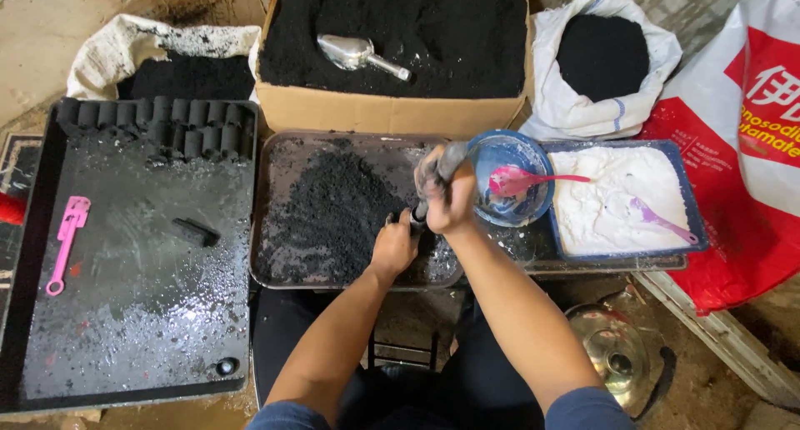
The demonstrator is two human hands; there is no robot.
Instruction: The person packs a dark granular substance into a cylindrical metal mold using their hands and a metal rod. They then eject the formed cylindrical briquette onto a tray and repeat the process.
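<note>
Right hand (451, 203) grip closed around a metal tube mould (433, 188), held upright; left hand (393, 245) closed at its base, steadying it over the black powder (337, 213) at the tray's (275, 272) right edge

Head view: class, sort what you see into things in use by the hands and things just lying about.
In use: left hand, right hand, metal tool, tray of black powder.

Lying about: scoop in the box, pink tool, white powder tray, blue bowl, sacks.
</note>
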